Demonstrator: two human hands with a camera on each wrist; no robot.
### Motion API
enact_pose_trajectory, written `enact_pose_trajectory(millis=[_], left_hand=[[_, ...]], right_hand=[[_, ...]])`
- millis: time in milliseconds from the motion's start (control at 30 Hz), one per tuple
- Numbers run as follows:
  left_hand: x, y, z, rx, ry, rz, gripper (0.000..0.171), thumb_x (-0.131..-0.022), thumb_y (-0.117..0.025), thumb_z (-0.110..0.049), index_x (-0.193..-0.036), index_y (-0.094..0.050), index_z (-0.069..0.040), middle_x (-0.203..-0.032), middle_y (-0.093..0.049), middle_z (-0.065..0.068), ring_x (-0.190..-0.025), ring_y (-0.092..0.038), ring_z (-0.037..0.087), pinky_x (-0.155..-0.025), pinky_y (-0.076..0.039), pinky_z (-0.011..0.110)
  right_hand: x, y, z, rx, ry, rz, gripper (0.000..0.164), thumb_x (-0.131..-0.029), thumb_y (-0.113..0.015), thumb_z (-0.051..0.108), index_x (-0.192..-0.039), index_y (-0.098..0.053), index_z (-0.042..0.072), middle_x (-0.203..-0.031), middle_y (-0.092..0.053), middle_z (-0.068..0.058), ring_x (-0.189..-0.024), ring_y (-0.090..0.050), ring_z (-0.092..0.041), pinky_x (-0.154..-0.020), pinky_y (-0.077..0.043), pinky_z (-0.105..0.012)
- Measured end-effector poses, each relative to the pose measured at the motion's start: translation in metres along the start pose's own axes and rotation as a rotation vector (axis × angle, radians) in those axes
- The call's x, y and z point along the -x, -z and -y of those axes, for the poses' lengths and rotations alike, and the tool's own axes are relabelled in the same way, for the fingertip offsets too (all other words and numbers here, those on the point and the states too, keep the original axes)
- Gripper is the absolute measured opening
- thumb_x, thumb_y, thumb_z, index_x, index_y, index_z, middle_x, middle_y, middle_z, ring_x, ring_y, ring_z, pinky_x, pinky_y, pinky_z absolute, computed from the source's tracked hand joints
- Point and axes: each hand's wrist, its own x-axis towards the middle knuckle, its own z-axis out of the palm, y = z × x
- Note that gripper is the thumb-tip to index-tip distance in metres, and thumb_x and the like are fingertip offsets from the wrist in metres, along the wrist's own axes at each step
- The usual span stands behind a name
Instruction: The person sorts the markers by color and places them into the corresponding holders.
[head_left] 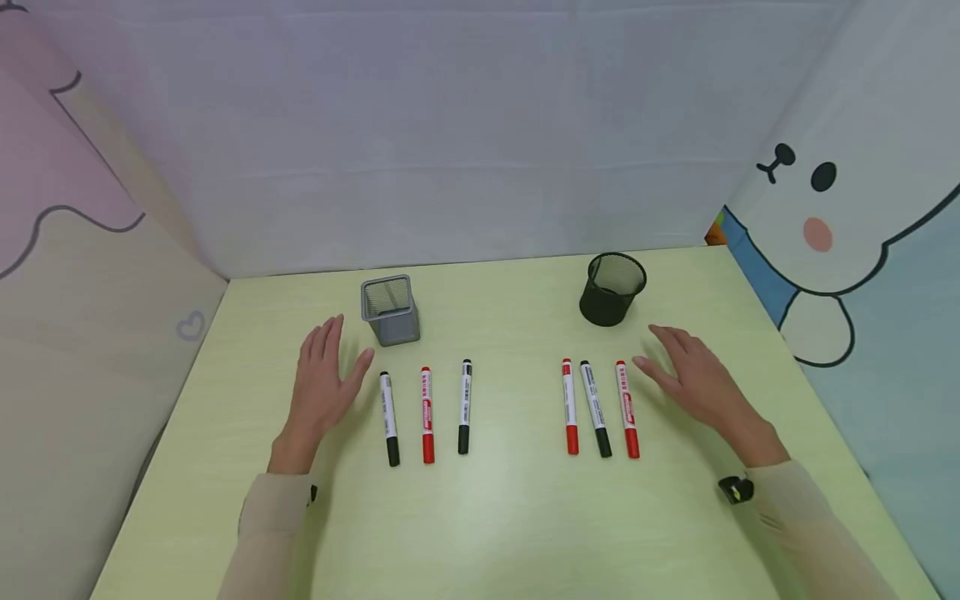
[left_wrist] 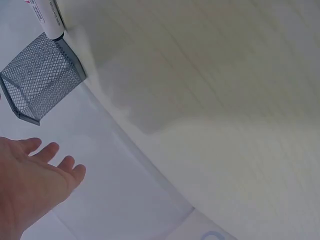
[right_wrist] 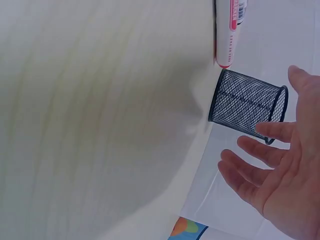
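At the bottom of the frame your two sleeves came in over the pale table (head_left: pixel 510 533), and beyond them were your two hands. Your left hand (head_left: pixel 322 390), left of centre, was open with its fingers nearly straight and its thumb spread; it held nothing. Your right hand (head_left: pixel 697 379), right of centre, was also open, the fingers relaxed and slightly bent, and it too held nothing. Between them, at mid-frame, lay six markers in two groups of three: on the left a black marker (head_left: pixel 389 419), a red marker (head_left: pixel 427 415) and a second black marker (head_left: pixel 465 407); on the right a second red marker (head_left: pixel 570 407), a third black marker (head_left: pixel 596 408) and a third red marker (head_left: pixel 627 409), so three of each colour. They seemed light, stiff and smooth, likely to roll; the middle of the barrel looked the best place for your pinch. Farther, toward the table's back edge, stood two mesh holders: a grey square holder (head_left: pixel 393 327) left of centre and a black round holder (head_left: pixel 602 307) right of centre. Both looked light and rather firm, probably easy to tip, and best taken by their walls.
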Motion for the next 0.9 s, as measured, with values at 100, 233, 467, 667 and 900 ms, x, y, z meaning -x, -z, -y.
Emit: enact_pose_trajectory(millis=[100,233,467,667,900], left_hand=[[-0.004,-0.001,0.001,0.067,0.025,0.021,0.079,-0.104,-0.055,-0.046,-0.162,-0.023,-0.002,-0.163,-0.027,0.024,-0.150,-0.019,0.046,-0.119,-0.018,0.063],[-0.009,0.000,0.001,0.185,0.060,0.060,0.079,-0.104,-0.056,-0.044,-0.162,-0.022,-0.003,-0.165,-0.024,0.023,-0.151,-0.018,0.044,-0.118,-0.021,0.066],[-0.018,0.000,0.002,0.344,0.092,0.060,0.074,-0.104,-0.061,-0.036,-0.160,-0.027,-0.002,-0.161,-0.030,0.025,-0.145,-0.031,0.044,-0.116,-0.027,0.062],[-0.027,-0.002,0.002,0.455,0.114,0.041,0.079,-0.099,-0.070,-0.029,-0.160,-0.028,-0.003,-0.158,-0.033,0.023,-0.141,-0.038,0.042,-0.115,-0.032,0.057],[-0.037,-0.004,0.008,0.586,0.206,0.086,0.088,-0.094,-0.078,-0.029,-0.161,-0.025,-0.007,-0.162,-0.032,0.019,-0.148,-0.033,0.037,-0.119,-0.031,0.051]], right_hand=[[0.002,0.000,0.002,-0.009,-0.012,0.018,0.072,-0.104,-0.058,0.046,-0.155,-0.037,0.000,-0.152,-0.038,-0.032,-0.138,-0.037,-0.053,-0.109,-0.034,-0.070],[0.005,0.000,0.006,-0.019,-0.017,0.035,0.069,-0.104,-0.058,0.045,-0.154,-0.039,0.001,-0.152,-0.039,-0.032,-0.138,-0.038,-0.052,-0.107,-0.036,-0.070],[0.008,-0.002,0.016,-0.028,-0.022,0.058,0.063,-0.104,-0.060,0.042,-0.149,-0.047,0.000,-0.146,-0.047,-0.031,-0.135,-0.043,-0.051,-0.104,-0.040,-0.069],[0.011,-0.004,0.022,-0.040,-0.002,0.054,0.058,-0.103,-0.063,0.037,-0.144,-0.052,-0.002,-0.141,-0.053,-0.030,-0.126,-0.052,-0.049,-0.100,-0.046,-0.065],[0.014,-0.007,0.029,-0.080,-0.018,0.059,0.054,-0.103,-0.065,0.034,-0.140,-0.056,-0.003,-0.129,-0.064,-0.025,-0.106,-0.065,-0.038,-0.087,-0.057,-0.054]])
